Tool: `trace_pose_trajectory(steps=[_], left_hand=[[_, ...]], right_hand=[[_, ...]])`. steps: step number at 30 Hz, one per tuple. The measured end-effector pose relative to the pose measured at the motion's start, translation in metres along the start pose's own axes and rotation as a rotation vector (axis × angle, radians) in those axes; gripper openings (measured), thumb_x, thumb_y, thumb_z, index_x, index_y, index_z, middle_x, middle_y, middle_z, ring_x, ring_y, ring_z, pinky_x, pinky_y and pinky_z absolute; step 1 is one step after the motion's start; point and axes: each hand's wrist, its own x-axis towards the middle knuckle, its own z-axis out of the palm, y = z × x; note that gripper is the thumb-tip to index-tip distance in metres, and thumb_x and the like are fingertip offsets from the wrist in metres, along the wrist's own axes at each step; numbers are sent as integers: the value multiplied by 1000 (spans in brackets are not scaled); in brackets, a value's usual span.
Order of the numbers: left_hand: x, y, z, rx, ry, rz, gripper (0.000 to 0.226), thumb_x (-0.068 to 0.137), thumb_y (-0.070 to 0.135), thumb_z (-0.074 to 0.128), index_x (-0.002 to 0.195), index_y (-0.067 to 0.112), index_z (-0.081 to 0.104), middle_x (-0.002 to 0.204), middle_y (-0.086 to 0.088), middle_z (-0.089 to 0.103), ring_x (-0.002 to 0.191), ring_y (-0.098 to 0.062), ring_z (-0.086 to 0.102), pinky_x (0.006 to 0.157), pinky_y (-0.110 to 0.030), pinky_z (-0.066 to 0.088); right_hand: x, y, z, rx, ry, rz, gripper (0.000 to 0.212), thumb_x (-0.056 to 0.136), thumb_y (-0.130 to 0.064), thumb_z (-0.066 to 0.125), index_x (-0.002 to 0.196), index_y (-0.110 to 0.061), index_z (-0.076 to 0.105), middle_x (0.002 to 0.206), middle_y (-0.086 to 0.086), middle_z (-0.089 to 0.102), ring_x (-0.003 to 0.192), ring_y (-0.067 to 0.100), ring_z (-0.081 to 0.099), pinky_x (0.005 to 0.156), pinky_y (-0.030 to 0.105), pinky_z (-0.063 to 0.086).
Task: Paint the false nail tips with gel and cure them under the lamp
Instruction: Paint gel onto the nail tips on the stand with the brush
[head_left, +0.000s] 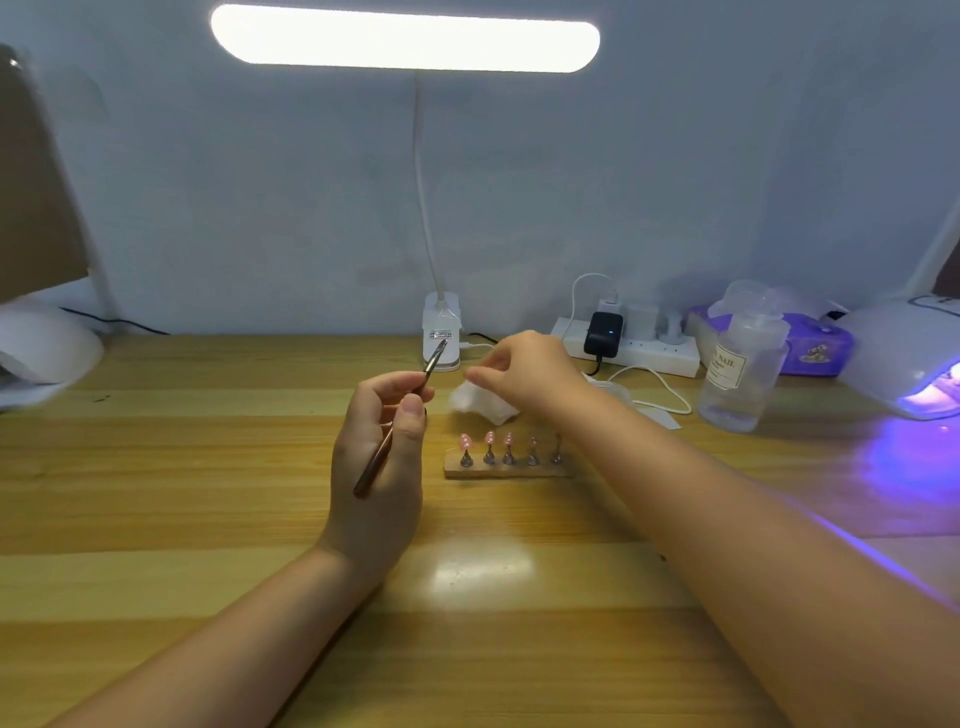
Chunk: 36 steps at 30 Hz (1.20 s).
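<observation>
Left hand (382, 452) gripping slim metal brush (400, 422) at centre frame, right hand (524, 371) pinching crumpled white wipe (480, 400), above pink nail tips on wooden stand (506, 465); risk of lint or smearing wet gel.

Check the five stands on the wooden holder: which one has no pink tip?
The rightmost stand on the wooden holder, nearest the right forearm, looks bare: only its metal post shows. The other four stands each carry a pink tip.

Nail stand (509, 470) mid-table (208, 519) — tissue (483, 402) behind it, bottle (740, 364) and curing lamp (904, 358) far right.
</observation>
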Motion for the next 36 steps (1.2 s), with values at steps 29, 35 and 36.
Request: trace_pose_trajectory(steps=[29,35,36], left_hand=[[-3,2,3,-46,-201,-189,24,94,42,52,112,28,59,107,17,67,100,-4,65,87,-45,56],[-4,3,3,-92,-214,-212,24,88,42,50,106,32,61,107,11,68,102,-9,65,87,-46,56],[-4,2,3,-101,-222,-216,22,88,42,50,105,33,61,107,11,68,102,-10,65,87,-46,56]], right_hand=[[-89,74,-31,-254,-80,64,47,74,-72,59,91,-30,73,81,-13,63,72,5,54,61,25,45],[-91,72,-25,-192,-119,60,49,79,-66,59,114,-34,68,76,-16,53,81,6,51,61,24,39],[-92,72,-27,-205,-130,58,47,79,-66,59,113,-34,69,77,-16,53,82,6,52,63,25,42]])
